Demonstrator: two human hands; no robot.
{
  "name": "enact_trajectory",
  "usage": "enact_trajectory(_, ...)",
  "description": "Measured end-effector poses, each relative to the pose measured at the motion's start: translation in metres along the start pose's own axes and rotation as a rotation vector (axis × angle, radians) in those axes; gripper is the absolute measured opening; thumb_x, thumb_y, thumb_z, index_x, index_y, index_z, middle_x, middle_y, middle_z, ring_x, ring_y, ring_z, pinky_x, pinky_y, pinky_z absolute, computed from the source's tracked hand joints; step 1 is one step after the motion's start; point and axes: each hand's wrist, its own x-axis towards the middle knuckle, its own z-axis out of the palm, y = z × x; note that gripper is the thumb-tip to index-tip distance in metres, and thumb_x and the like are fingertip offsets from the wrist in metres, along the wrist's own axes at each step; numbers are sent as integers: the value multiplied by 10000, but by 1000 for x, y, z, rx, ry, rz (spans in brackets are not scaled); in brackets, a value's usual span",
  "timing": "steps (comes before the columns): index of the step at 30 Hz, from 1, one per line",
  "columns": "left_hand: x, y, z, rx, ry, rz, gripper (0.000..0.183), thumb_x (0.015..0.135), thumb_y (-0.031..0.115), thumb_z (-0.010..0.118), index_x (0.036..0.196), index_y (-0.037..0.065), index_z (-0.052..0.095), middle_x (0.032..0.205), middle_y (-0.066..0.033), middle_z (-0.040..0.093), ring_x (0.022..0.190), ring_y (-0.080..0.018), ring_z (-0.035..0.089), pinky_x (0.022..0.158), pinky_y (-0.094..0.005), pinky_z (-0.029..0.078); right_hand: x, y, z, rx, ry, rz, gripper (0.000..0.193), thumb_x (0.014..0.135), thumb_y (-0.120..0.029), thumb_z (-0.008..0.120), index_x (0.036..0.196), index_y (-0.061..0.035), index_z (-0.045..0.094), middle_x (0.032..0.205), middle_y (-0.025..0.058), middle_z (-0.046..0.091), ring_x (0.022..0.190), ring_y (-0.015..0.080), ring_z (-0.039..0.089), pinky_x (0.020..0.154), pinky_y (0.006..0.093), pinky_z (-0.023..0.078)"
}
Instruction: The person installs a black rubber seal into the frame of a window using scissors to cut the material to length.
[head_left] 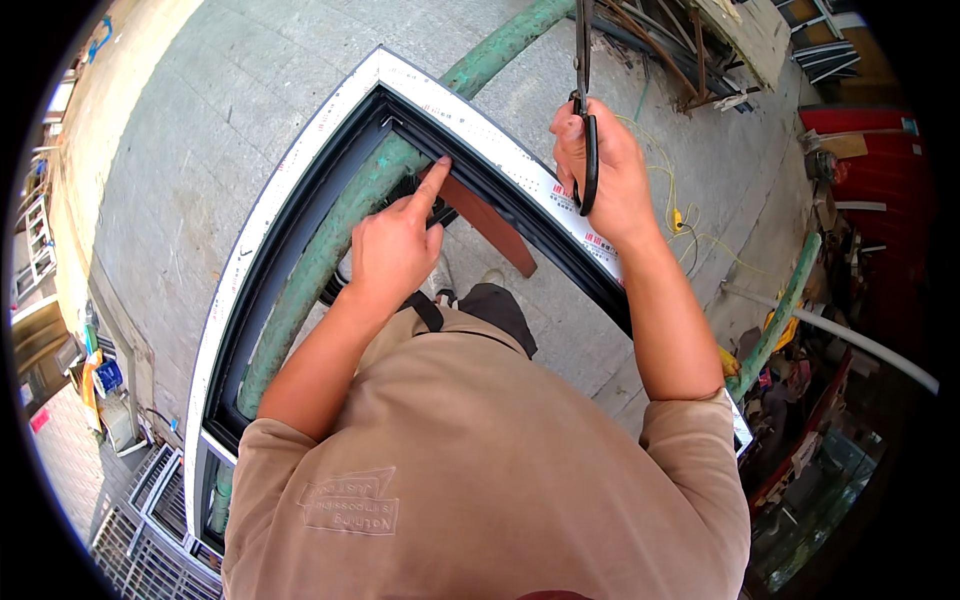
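Note:
A large window frame (290,150), covered with white printed protective film, lies in front of me with a black inner channel (530,225). My left hand (392,245) reaches over its opening. The left index finger is stretched out and touches the black inner edge of the far side near the corner; the other fingers are partly curled, holding nothing. My right hand (612,175) grips the black handles of a pair of scissors (583,60) above the frame's right part. The scissor blades point away from me, apart from the frame.
Green pipes (335,220) run beneath the frame. A reddish-brown strip (492,228) shows through the opening. Scrap metal lengths (680,45) are piled at the far right. A yellow cord (665,165) trails over the grey floor. Metal grilles (145,550) lie at lower left.

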Motion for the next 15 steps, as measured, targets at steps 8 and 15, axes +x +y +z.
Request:
enact_trajectory(8, -14, 16, 11, 119, -43, 239, 866, 795, 75, 744, 1619, 283, 577, 760, -70, 663, 620, -310, 699, 560, -446, 581, 3, 2, -1, -55, 9, -15, 399, 1107, -400, 713, 1041, -7, 690, 805, 43, 673, 734, 105, 593, 672, 318, 497)
enact_trajectory(15, -10, 28, 5, 151, -21, 328, 801, 777, 94, 770, 1562, 198, 645, 768, -53, 646, 617, -274, 694, 549, -417, 576, 3, 4, 1, -77, -30, -82, 438, 1156, -477, 590, 1063, -49, 590, 711, -30, 500, 590, 67, 484, 549, 257, 383)
